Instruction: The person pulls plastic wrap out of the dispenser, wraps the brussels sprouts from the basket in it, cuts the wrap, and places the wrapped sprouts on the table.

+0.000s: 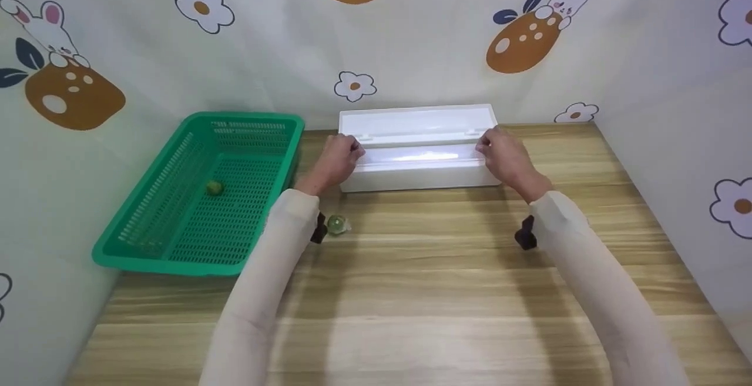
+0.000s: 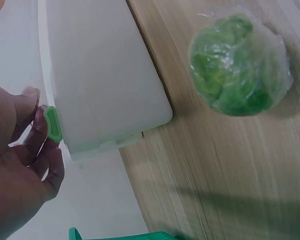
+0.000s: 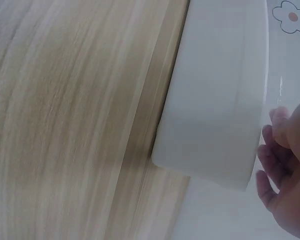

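A long white cling film dispenser box point(image 1: 420, 179) stands by the back wall with its lid point(image 1: 418, 120) raised. Clear, shiny cling film point(image 1: 432, 155) spans the top of the box between the two hands. At the box's left end, the left hand point(image 1: 339, 157) pinches the film's edge between thumb and fingers. My right hand point(image 1: 504, 154) pinches it likewise at the right end. Beside the left fingers, a small green piece point(image 2: 53, 124) shows at the box edge. A green leafy ball wrapped in clear film point(image 2: 240, 65) lies on the table near the left wrist.
To the left stands a green slotted basket point(image 1: 198, 269), with a small greenish ball point(image 1: 215, 187) inside. The wood-grain table point(image 1: 423, 292) meets a patterned cloth wall point(image 1: 423, 45) at the back and sides. Dark wrist mounts point(image 1: 526, 233) sit under the sleeves.
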A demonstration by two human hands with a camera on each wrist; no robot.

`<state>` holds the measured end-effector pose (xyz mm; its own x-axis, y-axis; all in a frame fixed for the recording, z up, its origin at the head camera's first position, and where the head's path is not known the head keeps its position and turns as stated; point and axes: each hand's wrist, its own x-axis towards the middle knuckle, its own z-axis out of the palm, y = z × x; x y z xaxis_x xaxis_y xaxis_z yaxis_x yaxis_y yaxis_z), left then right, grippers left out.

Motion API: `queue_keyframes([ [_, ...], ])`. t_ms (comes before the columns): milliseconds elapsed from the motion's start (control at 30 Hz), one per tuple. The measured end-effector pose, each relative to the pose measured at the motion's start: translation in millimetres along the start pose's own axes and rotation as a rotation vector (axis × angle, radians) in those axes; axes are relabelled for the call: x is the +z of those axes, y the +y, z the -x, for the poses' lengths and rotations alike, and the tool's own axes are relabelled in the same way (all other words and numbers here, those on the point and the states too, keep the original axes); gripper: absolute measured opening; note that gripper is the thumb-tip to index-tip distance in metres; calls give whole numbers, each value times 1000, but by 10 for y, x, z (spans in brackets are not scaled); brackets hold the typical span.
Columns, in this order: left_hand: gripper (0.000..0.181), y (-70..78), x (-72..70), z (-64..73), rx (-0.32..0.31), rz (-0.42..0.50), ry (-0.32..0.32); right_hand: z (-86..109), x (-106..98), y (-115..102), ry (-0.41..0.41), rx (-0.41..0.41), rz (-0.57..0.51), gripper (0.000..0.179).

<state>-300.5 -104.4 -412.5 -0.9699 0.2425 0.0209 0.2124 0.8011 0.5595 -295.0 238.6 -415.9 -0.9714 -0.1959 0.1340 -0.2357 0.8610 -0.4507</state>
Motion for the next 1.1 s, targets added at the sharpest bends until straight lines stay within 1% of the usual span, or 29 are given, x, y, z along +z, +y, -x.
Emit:
queue_keyframes([
  [100, 21, 16, 3, -14, -2, 42, 32, -11, -19, -25, 46, 28, -25, 20],
  [200, 21, 23, 5, -27, -14, 90, 60, -19, -29, -49, 75, 56, -20, 19],
  [333, 21, 25, -4, -34, -30, 145, 75, -33, -24, -59, 98, 74, -61, 18],
  [467, 20, 13, -20, -40, -61, 206, 75, -52, -8, -32, 109, 48, -146, 19],
  [600, 24, -18, -41, -50, -64, 257, 76, -70, -16, 9, 109, 1, -186, 20],
  [700, 27, -54, -45, -62, -39, 275, 78, -81, -38, 33, 100, 1, -215, 19],
  [767, 28, -70, -37, -73, -35, 296, 81, -90, -50, 42, 95, 10, -235, 19],
  [833, 28, -76, -24, -90, -34, 298, 96, -98, -52, 46, 96, 35, -242, 18],
  [1000, 17, -61, -13, -118, -63, 281, 161, -102, -34, 46, 136, 96, -211, 17],
  [1100, 15, -68, -25, -118, -92, 295, 160, -99, -16, 49, 148, 135, -182, 17],
])
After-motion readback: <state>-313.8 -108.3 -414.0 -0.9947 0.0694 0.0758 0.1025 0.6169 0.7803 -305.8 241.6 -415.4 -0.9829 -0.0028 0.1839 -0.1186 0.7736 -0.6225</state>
